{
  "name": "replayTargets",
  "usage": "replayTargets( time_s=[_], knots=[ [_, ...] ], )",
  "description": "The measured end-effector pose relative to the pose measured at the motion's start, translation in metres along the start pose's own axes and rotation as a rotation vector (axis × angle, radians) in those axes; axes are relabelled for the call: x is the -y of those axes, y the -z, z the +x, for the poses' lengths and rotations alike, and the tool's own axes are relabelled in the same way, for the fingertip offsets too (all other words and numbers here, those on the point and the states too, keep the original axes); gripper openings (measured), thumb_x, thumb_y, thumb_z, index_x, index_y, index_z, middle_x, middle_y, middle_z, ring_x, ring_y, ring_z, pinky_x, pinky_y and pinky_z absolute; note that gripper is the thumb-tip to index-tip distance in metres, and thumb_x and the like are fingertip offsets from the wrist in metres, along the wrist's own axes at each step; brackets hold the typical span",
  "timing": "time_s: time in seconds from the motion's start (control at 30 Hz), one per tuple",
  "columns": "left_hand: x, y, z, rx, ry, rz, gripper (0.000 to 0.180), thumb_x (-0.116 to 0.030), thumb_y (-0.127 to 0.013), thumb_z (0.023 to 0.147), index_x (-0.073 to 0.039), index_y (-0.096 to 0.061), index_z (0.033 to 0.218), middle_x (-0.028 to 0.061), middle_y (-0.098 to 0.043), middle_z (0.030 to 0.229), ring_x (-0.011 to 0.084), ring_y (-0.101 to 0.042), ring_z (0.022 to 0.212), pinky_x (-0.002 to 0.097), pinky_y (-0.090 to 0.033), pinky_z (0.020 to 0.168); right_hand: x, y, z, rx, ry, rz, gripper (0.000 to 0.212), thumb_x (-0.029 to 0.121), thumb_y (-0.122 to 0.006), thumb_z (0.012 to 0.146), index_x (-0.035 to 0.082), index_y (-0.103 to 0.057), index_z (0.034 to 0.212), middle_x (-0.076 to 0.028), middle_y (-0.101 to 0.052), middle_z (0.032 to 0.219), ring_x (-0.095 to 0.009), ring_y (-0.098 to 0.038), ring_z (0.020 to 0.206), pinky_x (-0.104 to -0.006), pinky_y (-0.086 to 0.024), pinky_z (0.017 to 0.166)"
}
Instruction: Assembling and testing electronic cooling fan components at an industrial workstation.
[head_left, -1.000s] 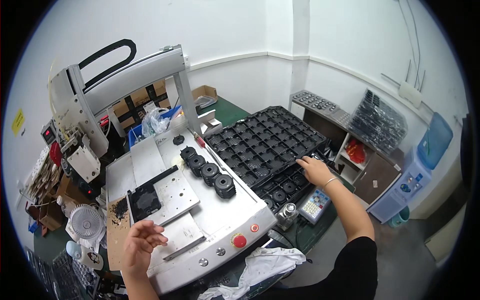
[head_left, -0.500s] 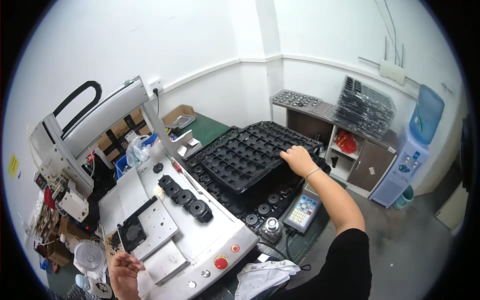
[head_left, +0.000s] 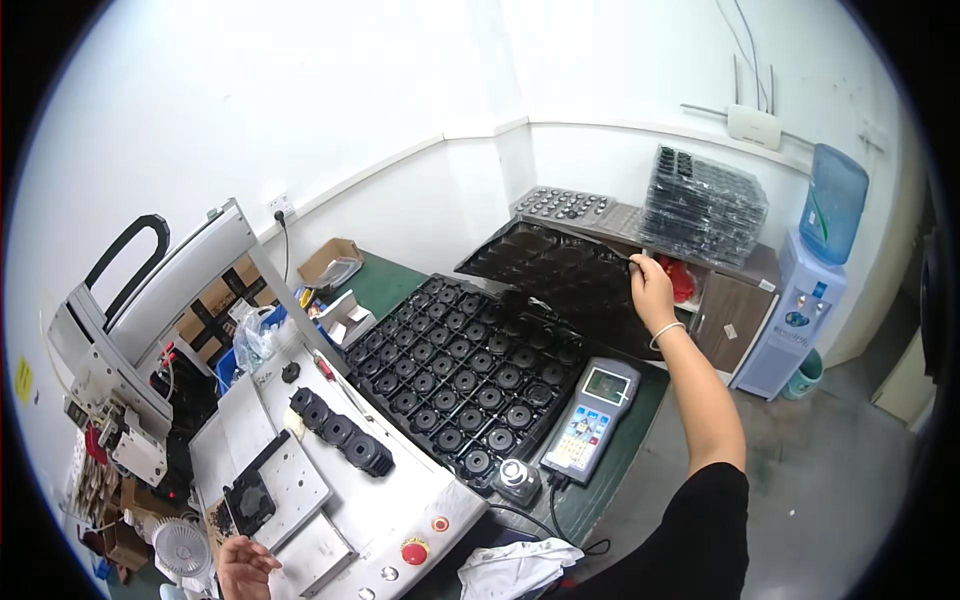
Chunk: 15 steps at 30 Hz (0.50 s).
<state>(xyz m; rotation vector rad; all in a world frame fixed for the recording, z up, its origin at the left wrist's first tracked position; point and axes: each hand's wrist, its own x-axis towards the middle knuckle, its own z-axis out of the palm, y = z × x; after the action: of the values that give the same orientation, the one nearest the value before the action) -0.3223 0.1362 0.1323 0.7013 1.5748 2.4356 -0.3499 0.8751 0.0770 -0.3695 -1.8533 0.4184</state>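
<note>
My right hand (head_left: 654,290) pinches the edge of a thin black plastic tray (head_left: 545,262), holding it tilted up above the table at the back right. Beneath it lies another black tray full of round black parts (head_left: 465,380) with central holes, set in rows. My left hand (head_left: 247,568) hovers at the lower left with fingers loosely curled and apart, nothing visible in it. Closest to it is a metal fixture plate (head_left: 300,480) carrying a flat black piece (head_left: 252,500). A row of several round black parts (head_left: 342,431) stands on the white machine bed (head_left: 415,500).
A handheld keypad controller (head_left: 590,420) and a small clear-topped block (head_left: 516,480) sit right of the full tray. A gantry frame (head_left: 180,270) rises at left. A white cloth (head_left: 515,570) lies in front. Behind stand a cabinet (head_left: 735,325) with stacked trays (head_left: 705,210) and a water dispenser (head_left: 795,310).
My right hand has lifted the upper tray and swung it up and back to the right, uncovering the rows of parts below. My left hand stays near the fixture; the view has shifted.
</note>
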Motion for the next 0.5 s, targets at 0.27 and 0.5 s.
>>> replayTargets(
  time_s=[0.27, 0.5],
  knots=[
    [-0.002, -0.004, 0.003, -0.024, 0.067, 0.051, 0.050, -0.033, -0.059, 0.091, 0.003, -0.052, 0.125, 0.0167, -0.058, 0.118, 0.0287, -0.058, 0.106, 0.0411, -0.046, 0.092, -0.015, -0.044, 0.027, -0.226, -0.067, 0.048, 0.016, 0.013, -0.056, 0.092, 0.001, -0.063, 0.102, -0.018, -0.064, 0.098, -0.033, -0.061, 0.091, -0.0360, -0.048, 0.081],
    [-0.002, -0.005, 0.005, 0.032, 0.049, 0.130, 0.054, -0.038, -0.056, 0.093, 0.002, -0.049, 0.128, 0.0160, -0.056, 0.120, 0.0269, -0.056, 0.108, 0.0396, -0.045, 0.093, -0.009, -0.067, 0.061, -0.169, -0.091, 0.178, 0.020, 0.015, -0.057, 0.093, 0.000, -0.062, 0.105, -0.016, -0.061, 0.102, -0.030, -0.058, 0.093, -0.0313, -0.044, 0.086]
  ],
)
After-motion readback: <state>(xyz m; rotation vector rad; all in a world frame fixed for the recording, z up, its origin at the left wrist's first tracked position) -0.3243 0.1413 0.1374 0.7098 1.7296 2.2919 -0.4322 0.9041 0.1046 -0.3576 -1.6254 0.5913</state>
